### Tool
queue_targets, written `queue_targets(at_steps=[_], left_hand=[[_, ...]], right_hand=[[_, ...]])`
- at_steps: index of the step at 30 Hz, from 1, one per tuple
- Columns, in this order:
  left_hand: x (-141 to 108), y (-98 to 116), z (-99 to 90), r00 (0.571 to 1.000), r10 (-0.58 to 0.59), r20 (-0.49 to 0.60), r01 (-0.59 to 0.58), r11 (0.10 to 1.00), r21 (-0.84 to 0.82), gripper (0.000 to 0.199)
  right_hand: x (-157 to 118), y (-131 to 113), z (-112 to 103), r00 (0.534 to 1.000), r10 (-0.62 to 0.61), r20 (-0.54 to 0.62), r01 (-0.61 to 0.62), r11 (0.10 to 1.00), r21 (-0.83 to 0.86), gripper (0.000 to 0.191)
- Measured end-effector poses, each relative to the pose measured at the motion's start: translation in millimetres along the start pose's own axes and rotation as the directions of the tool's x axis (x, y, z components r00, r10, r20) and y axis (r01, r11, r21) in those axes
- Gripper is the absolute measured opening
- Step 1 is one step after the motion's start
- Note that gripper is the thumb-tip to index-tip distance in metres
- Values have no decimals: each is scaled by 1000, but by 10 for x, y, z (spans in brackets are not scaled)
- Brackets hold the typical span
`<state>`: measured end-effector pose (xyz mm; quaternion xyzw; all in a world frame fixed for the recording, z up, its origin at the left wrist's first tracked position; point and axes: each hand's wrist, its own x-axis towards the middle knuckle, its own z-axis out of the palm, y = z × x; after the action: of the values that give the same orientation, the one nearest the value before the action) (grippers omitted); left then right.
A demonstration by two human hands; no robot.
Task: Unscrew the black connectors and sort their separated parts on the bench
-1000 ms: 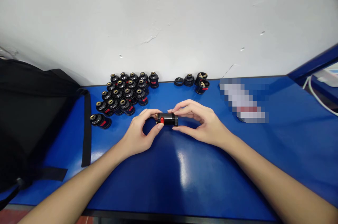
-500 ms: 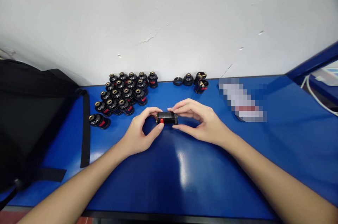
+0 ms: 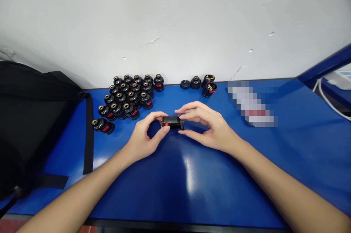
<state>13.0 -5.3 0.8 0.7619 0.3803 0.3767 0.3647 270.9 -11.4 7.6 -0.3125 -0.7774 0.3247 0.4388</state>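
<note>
Low over the table, a black lamp holder (image 3: 172,121) with a red switch lies sideways between my hands. My left hand (image 3: 146,134) grips its left end, thumb by the red switch and fingers behind; brass contacts show at that end. The thumb and fingertips of my right hand (image 3: 210,125) close around a black ring (image 3: 181,124) at the right end, the index finger lifted a little away. To the left stand rows of similar lamp holders (image 3: 133,98) with domed caps, while one more lamp holder (image 3: 103,126) leans nearer me.
Near the wall are a loose black ring (image 3: 185,84), a domed cap (image 3: 195,82) and two open lamp holder bodies (image 3: 210,90). A blurred-out item (image 3: 249,105) lies on the blue table (image 3: 153,196) at right. A black bag (image 3: 35,123) with straps occupies the left side.
My right fingertips have shifted slightly on the ring, with the index finger moving a little left. The lamp holder has moved slightly left in my left hand.
</note>
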Motion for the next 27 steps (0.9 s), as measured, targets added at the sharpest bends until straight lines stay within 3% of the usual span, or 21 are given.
queue_targets(at_steps=[7,19,27], left_hand=[[-11,10,-4,1000,-1,22,-1,996,90,26],[-30,49,30,999,-21,37,16,992,126,23],[-23,14,51,1000,5,7,-5,995,103,24]], right_hand=[[36,-41,11,999,33,-24,-33,999,-35,34],[60,-111,77,962,267,-57,-261,961,92,30],[55,-96,44,964,264,-38,-261,962,82,32]])
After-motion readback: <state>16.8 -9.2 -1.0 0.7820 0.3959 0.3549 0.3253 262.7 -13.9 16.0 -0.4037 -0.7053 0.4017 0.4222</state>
